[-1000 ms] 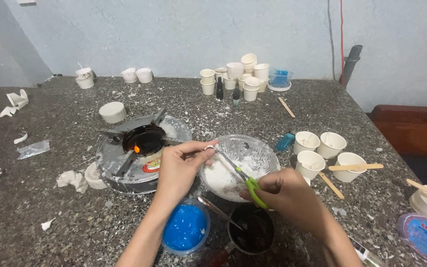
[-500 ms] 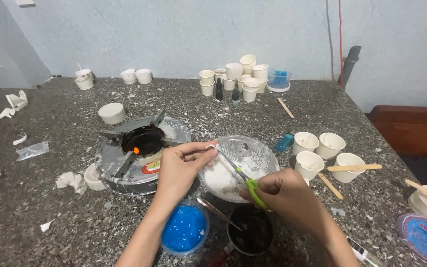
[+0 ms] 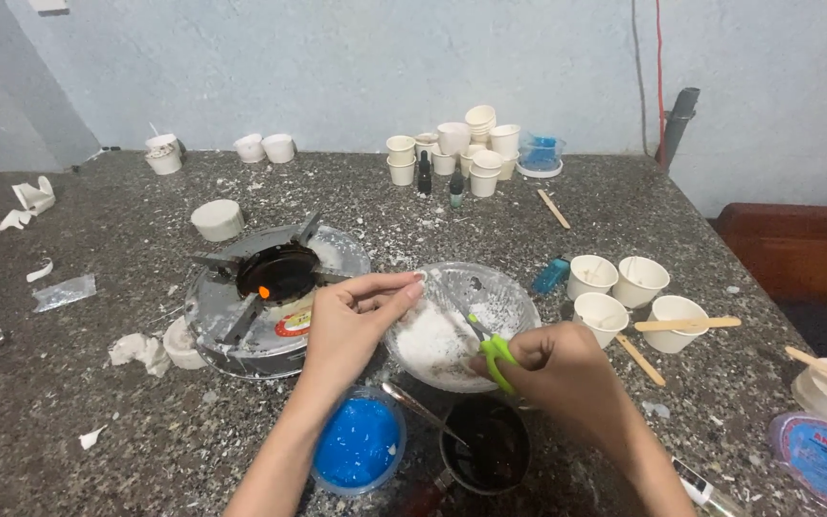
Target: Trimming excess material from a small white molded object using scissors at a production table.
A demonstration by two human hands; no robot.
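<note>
My right hand grips green-handled scissors, blades pointing up-left over a clear bowl of white flakes. My left hand pinches something small and pale at its fingertips, just beside the scissor tips above the bowl's left rim; what it is I cannot tell. Below my hands sit a cup of blue liquid and a small dark pot with a metal utensil lying across it.
A round metal stove with a small orange flame stands left of the bowl. Several white paper cups and wooden sticks sit to the right. More cups and small bottles cluster at the back. White scraps litter the speckled counter.
Both hands stay over the bowl; my left fingertips and the scissor tips have shifted only slightly.
</note>
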